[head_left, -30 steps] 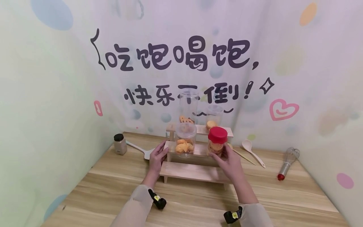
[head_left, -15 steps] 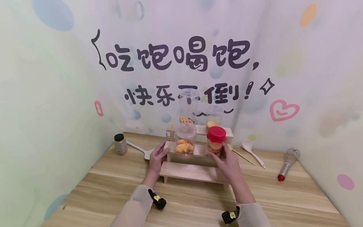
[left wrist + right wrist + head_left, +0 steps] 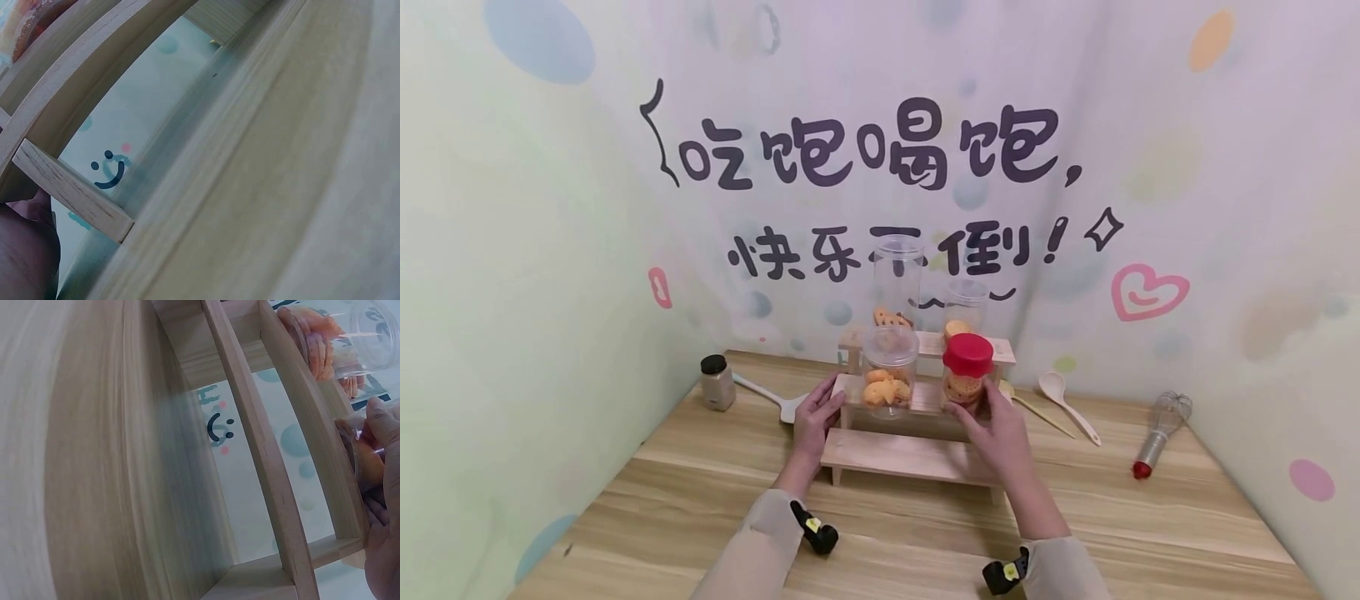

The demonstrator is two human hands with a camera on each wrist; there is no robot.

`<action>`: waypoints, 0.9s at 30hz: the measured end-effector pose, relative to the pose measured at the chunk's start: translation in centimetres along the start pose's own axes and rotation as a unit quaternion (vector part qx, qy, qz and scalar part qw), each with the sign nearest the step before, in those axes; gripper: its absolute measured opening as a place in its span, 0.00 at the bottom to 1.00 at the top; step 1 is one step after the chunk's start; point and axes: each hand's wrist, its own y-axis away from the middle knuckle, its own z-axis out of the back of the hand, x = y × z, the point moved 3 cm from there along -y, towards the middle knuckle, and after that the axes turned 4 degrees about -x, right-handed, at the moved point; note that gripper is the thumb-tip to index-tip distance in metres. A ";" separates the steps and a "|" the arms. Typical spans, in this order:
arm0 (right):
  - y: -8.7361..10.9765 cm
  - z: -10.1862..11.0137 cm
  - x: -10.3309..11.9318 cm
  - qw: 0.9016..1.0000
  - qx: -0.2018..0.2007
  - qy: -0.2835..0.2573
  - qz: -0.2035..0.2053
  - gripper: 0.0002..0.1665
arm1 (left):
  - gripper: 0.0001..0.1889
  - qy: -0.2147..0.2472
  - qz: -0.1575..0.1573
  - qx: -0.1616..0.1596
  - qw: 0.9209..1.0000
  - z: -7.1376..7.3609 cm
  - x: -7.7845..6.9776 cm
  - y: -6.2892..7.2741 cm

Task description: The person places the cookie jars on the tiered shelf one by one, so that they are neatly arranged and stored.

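My right hand (image 3: 1002, 433) holds a clear cookie jar with a red lid (image 3: 967, 357), thumb at its front and fingers round its right side. That jar stands upright at the right of the middle step of a three-step wooden stand (image 3: 910, 456). In the right wrist view, the jar's base (image 3: 349, 450) is at the step. My left hand (image 3: 814, 419) grips the left end of the middle step; the left wrist view shows only part of this hand (image 3: 28, 250). Left of the red-lidded jar is a wide clear-lidded jar (image 3: 890, 383) of cookies.
The top step bears a tall clear jar (image 3: 897, 279) and a shorter one (image 3: 964, 308), both with cookies. On the table lie a black-capped bottle (image 3: 718, 385), a white spatula (image 3: 767, 392), a pale spoon (image 3: 1067, 407), a yellow-handled utensil (image 3: 1041, 410) and a whisk (image 3: 1161, 433).
My right hand has shifted the red-lidded jar a little to the left along the middle step. The left hand stays at the stand's left end.
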 end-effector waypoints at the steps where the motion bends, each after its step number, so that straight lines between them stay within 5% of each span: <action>1: 0.0 0.0 -0.1 1.000 0.000 -0.003 0.000 0.32 | 0.28 0.000 0.000 0.000 1.000 0.0 0.0 0.0; 27: -0.3 -0.1 -0.1 0.999 0.015 -0.028 0.011 0.36 | 0.27 -0.005 -0.006 0.003 1.000 0.2 -0.6 0.0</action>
